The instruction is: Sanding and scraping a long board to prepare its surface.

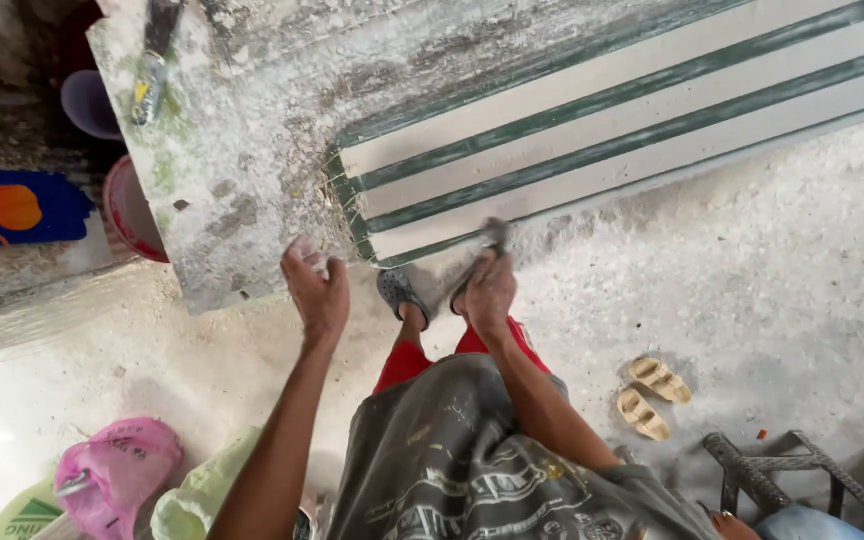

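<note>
Scraping end of strips [592, 130] on worktop [242, 150]: right hand [490, 290] fingers clenched on scraper [493, 236]; left hand [317, 290] loosely curled, empty. Next: firm, steady stroke.

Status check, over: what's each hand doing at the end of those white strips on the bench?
Left hand raised at bench edge, grip unclear. Right hand gripping a dusty tool against the white moulding strips. Sandals lie on floor, apart.
</note>
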